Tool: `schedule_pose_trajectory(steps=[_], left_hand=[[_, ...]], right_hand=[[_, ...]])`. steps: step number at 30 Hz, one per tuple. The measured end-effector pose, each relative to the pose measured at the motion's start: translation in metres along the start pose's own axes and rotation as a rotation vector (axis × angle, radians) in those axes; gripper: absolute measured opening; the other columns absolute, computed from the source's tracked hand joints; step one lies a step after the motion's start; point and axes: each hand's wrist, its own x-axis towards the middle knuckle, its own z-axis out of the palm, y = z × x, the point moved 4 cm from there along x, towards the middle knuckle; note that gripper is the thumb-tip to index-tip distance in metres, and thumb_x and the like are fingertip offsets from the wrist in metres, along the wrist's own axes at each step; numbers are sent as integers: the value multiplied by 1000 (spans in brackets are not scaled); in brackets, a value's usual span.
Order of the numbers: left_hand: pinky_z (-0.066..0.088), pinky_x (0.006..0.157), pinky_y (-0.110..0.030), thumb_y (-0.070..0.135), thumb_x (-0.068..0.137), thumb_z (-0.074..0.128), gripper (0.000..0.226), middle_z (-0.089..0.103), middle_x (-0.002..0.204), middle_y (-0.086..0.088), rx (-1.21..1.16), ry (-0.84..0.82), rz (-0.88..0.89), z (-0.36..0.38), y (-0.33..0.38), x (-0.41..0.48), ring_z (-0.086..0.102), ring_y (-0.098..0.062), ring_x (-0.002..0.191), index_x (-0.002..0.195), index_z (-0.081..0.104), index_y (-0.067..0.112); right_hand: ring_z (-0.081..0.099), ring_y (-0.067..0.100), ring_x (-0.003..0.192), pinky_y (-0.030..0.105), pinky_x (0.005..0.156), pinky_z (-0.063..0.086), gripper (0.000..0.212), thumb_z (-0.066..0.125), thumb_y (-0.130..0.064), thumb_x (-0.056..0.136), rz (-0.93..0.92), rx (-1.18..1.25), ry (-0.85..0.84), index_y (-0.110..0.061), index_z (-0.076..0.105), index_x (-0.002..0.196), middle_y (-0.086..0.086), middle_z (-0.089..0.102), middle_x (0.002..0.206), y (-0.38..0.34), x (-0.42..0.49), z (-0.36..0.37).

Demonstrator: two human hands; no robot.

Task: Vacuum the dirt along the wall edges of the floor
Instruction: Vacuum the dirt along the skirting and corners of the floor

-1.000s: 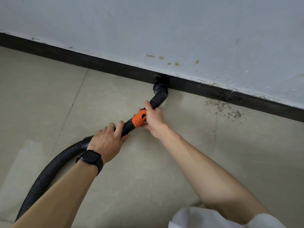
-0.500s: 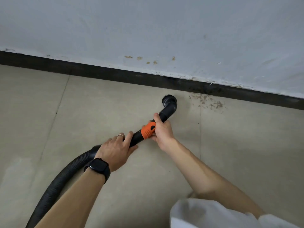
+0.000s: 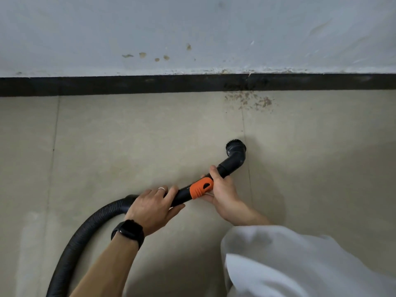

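Grasping the vacuum tube (image 3: pixel 182 194), left hand (image 3: pixel 153 209) and right hand (image 3: pixel 222 191) hold its nozzle (image 3: pixel 235 151) apart from dirt (image 3: pixel 252 101) at the baseboard (image 3: pixel 128 85).

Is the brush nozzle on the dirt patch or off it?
Off it. The brush nozzle sits short of the dirt patch by the skirting, bare tile between.

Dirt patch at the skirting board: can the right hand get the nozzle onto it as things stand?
Probably yes. The right hand grips the wand just behind the nozzle, which points toward the dirt patch; only bare floor tile lies between them. The arm would need to stretch forward.
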Motion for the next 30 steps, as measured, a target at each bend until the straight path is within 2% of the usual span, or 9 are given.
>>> schedule_pose_trajectory(steps=[3,7,10,14,17,21,25,30], left_hand=[[48,49,-33,57,92,33,48,58,74,-1,-63,-19,-47,4,3,11,59,-27,55,103,57,17],[46,48,-33,57,92,33,46,56,72,0,-81,-3,-108,4,7,26,58,-27,53,102,53,16],[44,48,-33,55,92,34,47,56,69,-1,-76,13,-137,4,8,33,58,-27,53,103,53,14],[44,47,-32,56,92,32,46,55,69,-1,-79,21,-155,4,3,41,57,-26,52,104,50,15],[41,46,-30,56,92,32,45,54,68,-1,-77,34,-161,1,-1,47,56,-25,50,103,49,15],[39,45,-30,57,93,29,46,52,68,0,-85,38,-184,-1,-4,54,55,-25,50,102,48,16],[36,43,-30,57,93,29,46,52,66,0,-72,38,-189,-3,-5,63,53,-24,48,100,47,16],[33,43,-28,56,94,31,44,52,65,0,-45,40,-185,-3,-4,77,52,-23,45,99,46,15]], right_hand=[[72,22,89,52,82,63,31,61,-36,102,-29,-13,14,-9,54,114,8,71,94,-14,8,1],[71,21,84,46,70,63,32,62,-38,102,-68,-49,-19,-10,55,116,6,71,90,-37,19,7],[71,21,85,47,71,63,28,61,-38,102,-72,-76,-64,-14,53,114,6,70,93,-49,24,10],[71,23,81,43,67,62,20,59,-36,104,-96,-90,-95,-17,53,102,3,68,86,-61,27,19],[73,27,84,47,72,63,23,59,-38,103,-102,-92,-106,-16,52,108,4,68,88,-68,31,27],[77,31,90,42,68,62,28,58,-40,103,-117,-101,-113,-14,52,113,2,69,87,-77,34,33],[75,25,77,39,66,62,24,57,-38,104,-125,-93,-113,-15,52,108,2,68,84,-87,36,35],[76,27,79,42,68,63,32,58,-39,104,-140,-87,-101,-11,51,118,3,69,88,-98,41,36]])
